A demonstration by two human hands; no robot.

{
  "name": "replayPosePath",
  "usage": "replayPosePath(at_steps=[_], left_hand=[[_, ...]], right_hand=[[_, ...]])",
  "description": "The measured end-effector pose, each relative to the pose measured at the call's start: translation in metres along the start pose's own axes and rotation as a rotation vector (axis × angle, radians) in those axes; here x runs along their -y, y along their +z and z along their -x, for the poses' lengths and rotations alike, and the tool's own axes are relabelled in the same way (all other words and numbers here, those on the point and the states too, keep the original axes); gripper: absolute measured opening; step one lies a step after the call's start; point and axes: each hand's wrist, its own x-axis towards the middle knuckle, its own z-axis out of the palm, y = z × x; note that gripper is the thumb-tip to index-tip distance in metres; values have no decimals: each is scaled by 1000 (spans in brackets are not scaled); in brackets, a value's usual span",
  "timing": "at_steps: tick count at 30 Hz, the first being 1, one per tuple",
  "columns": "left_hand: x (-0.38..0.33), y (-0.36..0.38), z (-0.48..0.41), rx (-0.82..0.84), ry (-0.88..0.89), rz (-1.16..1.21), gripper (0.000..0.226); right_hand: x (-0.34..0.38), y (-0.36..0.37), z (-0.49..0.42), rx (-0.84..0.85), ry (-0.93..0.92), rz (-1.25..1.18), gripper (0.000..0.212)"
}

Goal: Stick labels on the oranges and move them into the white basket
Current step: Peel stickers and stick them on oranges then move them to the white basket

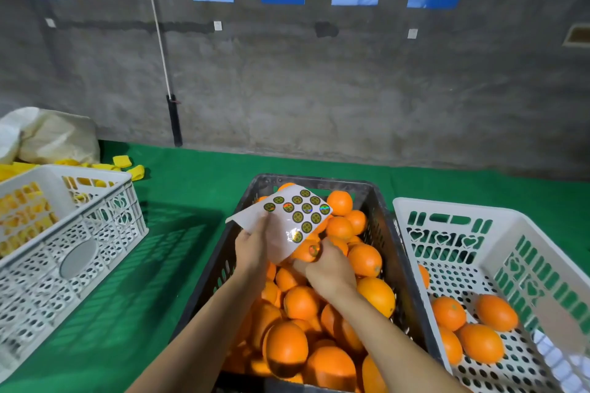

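— Two hands over the black crate (pixel 223 252); grips?
— R hand (pixel 330 268) pinches a label (pixel 313 250) on an orange (pixel 303 253); L hand (pixel 252 247) pinches the label sheet (pixel 287 217) just beyond; white basket (pixel 415 217) at right w/ oranges.

Light: dim, even, from overhead.
Shadows: soft slatted ones on the green table cover (pixel 134 265).
Edges: wide-angle bending, slight blur.

Three baskets (pixel 412 217), one sticker sheet (pixel 287 217), four oranges (pixel 448 313) in the right white basket.
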Motion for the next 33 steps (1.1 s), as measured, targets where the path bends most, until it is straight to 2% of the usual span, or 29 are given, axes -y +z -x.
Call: replayPosePath(at_steps=[3, 6, 8, 9, 11, 13, 17, 21, 23, 25, 28, 31, 33], left_hand=[[-1, 0, -1, -82, -24, 27, 21], [-1, -3, -4, -57, -32, 24, 21], [-1, -3, -3, -54, -32, 10, 25], [-1, -2, -2, -71, -35, 23, 26], [-1, -1, -1, -96, -34, 7, 26], [0, 0, -1, -72, -39, -45, 29], [2, -1, -1, 18, -44, -79, 38], [2, 1, 2, 139, -24, -75, 37], [3, 3, 5, 183, -13, -83, 36], [3, 4, 8, 227, 3, -83, 32], [5, 4, 9, 294, -3, -82, 26], [8, 3, 6, 315, -18, -126, 20], [8, 3, 6, 344, -18, -158, 15]], right_hand=[[1, -10, -2, -154, 71, -137, 53], [10, -19, -1, -274, 133, -393, 49], [16, -28, 0, -337, 187, -716, 31], [18, -33, 0, -320, 254, -942, 30], [17, -43, 0, -190, 409, -1426, 50], [10, -52, -3, -158, 449, -1778, 63], [-8, -69, -12, -252, 390, -2036, 72], [-25, -88, -20, -385, 342, -2123, 91], [-30, -93, -21, -440, 321, -2155, 92], [-31, -92, -21, -425, 310, -2069, 86], [-16, -79, -19, -392, 277, -1674, 61], [-2, -52, -9, -460, -22, -866, 23], [-2, -34, -2, -448, -282, -338, 21]])
